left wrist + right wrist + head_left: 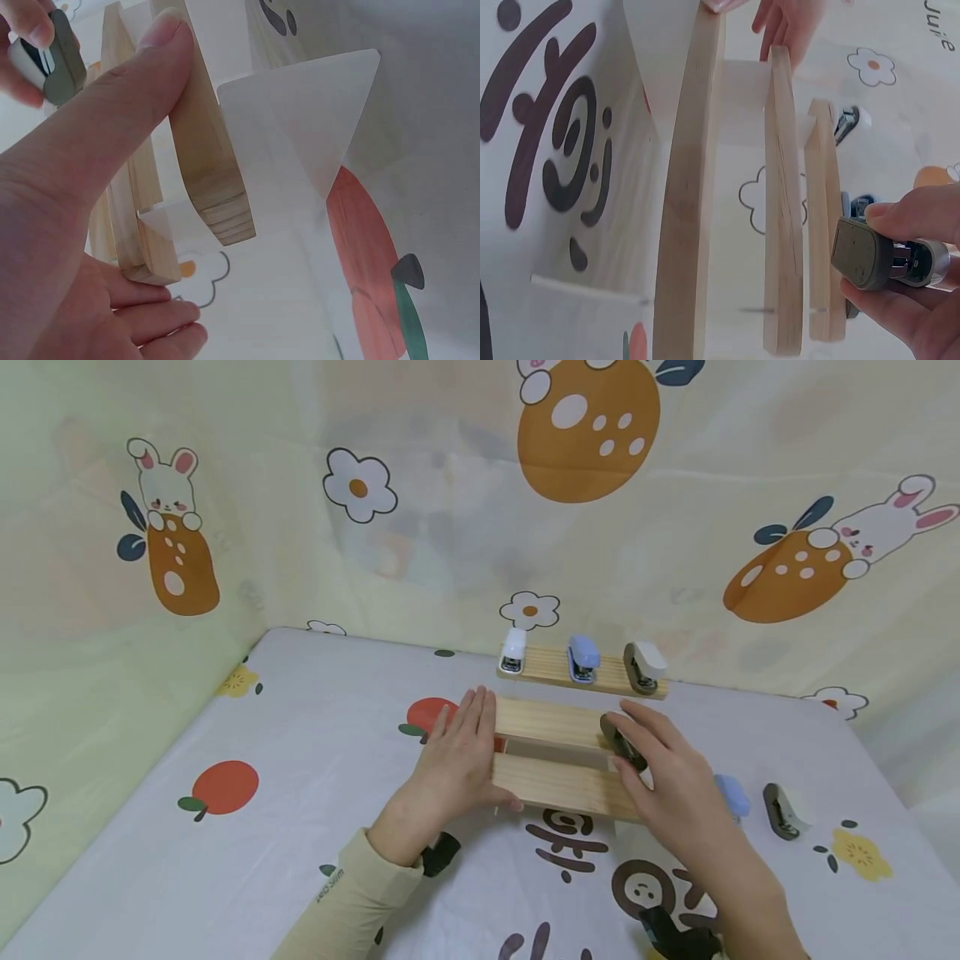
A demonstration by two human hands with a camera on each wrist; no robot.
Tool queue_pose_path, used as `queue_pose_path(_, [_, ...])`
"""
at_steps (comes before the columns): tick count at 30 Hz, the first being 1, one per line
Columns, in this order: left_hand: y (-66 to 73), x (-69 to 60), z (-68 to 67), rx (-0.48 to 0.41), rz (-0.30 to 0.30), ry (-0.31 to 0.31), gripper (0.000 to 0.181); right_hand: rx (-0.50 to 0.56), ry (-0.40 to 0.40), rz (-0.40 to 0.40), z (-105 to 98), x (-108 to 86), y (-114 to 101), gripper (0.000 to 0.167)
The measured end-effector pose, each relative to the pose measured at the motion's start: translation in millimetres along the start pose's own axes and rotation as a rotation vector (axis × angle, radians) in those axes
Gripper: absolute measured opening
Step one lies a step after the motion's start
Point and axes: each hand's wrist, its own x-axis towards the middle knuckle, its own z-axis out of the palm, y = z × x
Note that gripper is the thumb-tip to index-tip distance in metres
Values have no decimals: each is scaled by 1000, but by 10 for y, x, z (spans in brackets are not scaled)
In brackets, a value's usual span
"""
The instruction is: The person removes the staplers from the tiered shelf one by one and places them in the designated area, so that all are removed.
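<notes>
Ideally, on the table (pixel 300 777), the wooden stand (pixel 562 782) wants steadying by the left hand (pixel 453 768), straight-fingered across one end, while the right hand (pixel 678 789), pinching a grey stapler (pixel 624 743) by the other end of the middle slat (pixel 551 718), should hold it level, clear of three staplers (pixel 582 653) behind; two loose staplers (pixel 782 812) lie rightward

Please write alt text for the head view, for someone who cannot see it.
A person's right hand holds a stapler near the right end of a tiered wooden rack; the left hand touches the left end. Three staplers stand on the back tier; two more are on the table at right.
</notes>
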Motion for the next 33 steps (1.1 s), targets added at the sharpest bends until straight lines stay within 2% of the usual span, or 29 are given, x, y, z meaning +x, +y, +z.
queue_pose_path(5, [-3, 4, -3, -2, -1, -2, 144, -28, 18, 2, -51, -52, 48, 54])
queue_pose_path(22, [-7, 13, -4, 1, -7, -11, 144, -119, 21, 94, -232, -337, 270, 60])
queue_pose_path(33, [0, 14, -8, -1, -11, -28, 144, -136, -7, 152, -301, -504, 400, 57])
